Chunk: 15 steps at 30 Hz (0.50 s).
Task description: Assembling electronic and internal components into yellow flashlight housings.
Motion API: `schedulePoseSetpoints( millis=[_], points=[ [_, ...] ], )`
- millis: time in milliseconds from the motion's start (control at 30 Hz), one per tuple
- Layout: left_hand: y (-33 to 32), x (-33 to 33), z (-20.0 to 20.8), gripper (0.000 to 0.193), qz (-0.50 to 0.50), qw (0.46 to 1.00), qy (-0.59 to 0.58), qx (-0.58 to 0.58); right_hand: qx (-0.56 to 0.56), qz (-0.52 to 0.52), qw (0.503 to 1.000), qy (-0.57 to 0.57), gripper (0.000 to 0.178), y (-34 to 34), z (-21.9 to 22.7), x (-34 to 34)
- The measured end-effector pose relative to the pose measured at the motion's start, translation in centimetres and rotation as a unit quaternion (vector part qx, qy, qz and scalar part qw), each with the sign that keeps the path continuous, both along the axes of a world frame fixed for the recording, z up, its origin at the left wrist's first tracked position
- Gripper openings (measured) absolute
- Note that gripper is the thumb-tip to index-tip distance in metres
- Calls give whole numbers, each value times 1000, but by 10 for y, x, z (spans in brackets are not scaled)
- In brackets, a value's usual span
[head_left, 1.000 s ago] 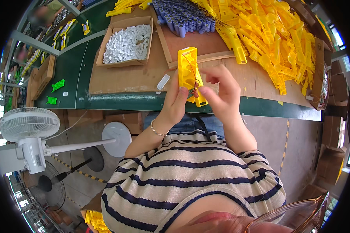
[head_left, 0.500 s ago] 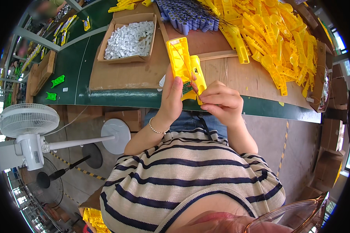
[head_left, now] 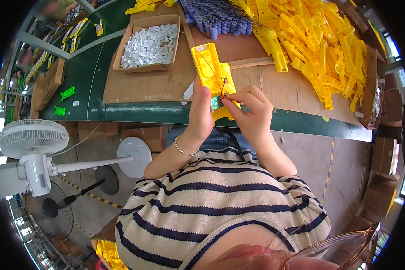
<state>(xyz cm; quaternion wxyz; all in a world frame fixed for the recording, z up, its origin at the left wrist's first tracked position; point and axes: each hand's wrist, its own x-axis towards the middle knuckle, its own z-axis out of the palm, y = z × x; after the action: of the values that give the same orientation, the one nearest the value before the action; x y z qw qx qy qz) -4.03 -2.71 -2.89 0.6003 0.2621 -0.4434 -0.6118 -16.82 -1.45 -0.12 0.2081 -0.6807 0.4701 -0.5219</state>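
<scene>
Head view: the left hand (head_left: pixel 200 118) grips a yellow plastic shell (head_left: pixel 210 72) from below, fingers wrapped round it, above the desk (head_left: pixel 135 112) edge; the right hand (head_left: pixel 252 112) pinches a small green circuit board (head_left: pixel 217 103) at the shell's lower end; a box of white parts (head_left: pixel 149 42) lies at ten o'clock, a yellow pile (head_left: pixel 319 45) at two.

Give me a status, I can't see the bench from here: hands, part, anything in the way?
Left hand grips yellow plastic housing. Right hand pinches small green circuit board at its lower end, thin wires attached. Nothing blocking.
</scene>
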Motion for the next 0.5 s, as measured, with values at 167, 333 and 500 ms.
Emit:
schedulePoseSetpoints(
  millis=[167, 333, 500],
  points=[
    [-1, 1, -4, 51, 41, 998, -46, -21, -64, -26, 996, 64, 15, 0, 1, 5],
    [-2, -2, -2, 50, 76, 992, -78, -71, 67, 53, 996, -31, 13, -3, 6, 1],
    [0, -1, -5, 50, 55, 998, -26, -14, 32, 71, 997, -29, 11, -7, -1, -4]
  ],
)
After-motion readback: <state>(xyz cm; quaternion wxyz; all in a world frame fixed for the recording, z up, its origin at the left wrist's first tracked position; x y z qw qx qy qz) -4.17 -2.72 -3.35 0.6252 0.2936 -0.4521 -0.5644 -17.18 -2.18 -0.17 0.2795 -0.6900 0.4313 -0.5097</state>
